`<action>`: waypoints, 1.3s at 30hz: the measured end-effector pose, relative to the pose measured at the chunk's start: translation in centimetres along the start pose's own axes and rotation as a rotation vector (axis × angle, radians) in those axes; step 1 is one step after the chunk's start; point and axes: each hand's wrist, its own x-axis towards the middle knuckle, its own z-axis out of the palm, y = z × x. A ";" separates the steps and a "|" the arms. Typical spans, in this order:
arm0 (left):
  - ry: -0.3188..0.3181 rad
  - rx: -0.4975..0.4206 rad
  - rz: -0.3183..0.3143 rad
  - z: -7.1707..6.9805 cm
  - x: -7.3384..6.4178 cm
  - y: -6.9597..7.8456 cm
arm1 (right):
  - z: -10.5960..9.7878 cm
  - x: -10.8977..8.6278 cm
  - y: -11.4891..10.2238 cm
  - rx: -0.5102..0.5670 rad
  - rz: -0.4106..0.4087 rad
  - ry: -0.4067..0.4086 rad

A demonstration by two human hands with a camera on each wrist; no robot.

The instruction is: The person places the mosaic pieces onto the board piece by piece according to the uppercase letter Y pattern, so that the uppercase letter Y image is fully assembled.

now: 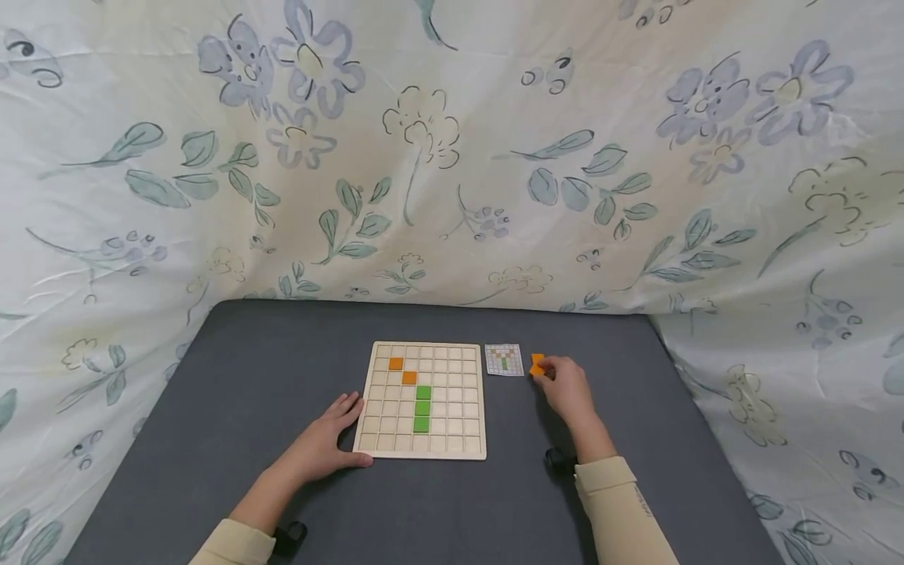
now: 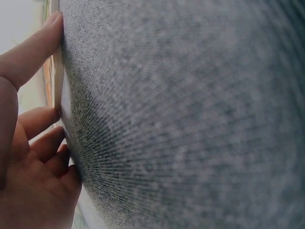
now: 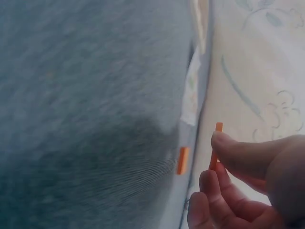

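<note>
A pale wooden grid board (image 1: pixel 455 455) lies on the dark tabletop. Two orange squares (image 1: pixel 396 364) sit diagonally in its cells, and three green squares (image 1: pixel 422 408) run in a column below them. At the board's left side my left hand (image 1: pixel 326 443) rests with fingers and thumb spread along the edge. My right hand (image 1: pixel 567 390), right of the board, pinches a thin orange square tile (image 3: pixel 218 127) between thumb and fingers, lifted off the table. Another orange tile (image 3: pixel 182 161) lies on the cloth close to that hand.
A small printed pattern card (image 1: pixel 503 360) lies between the board and my right hand. Grey cloth (image 1: pixel 282 369) covers the table, and a floral curtain (image 1: pixel 452 196) hangs behind its far edge. Dark straps (image 1: pixel 560 461) circle both wrists.
</note>
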 end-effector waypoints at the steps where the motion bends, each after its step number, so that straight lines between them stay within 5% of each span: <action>1: 0.002 -0.003 -0.002 0.0 0.0 0.0 | 0.0 0.0 -0.2 -0.004 -0.010 0.003; 12: -0.003 0.002 -0.005 0.1 0.0 -0.1 | 0.9 -0.2 -2.9 0.000 -0.146 0.017; 39: 0.019 0.004 0.015 0.2 0.1 -0.2 | 6.7 0.0 -9.7 0.025 -0.389 -0.184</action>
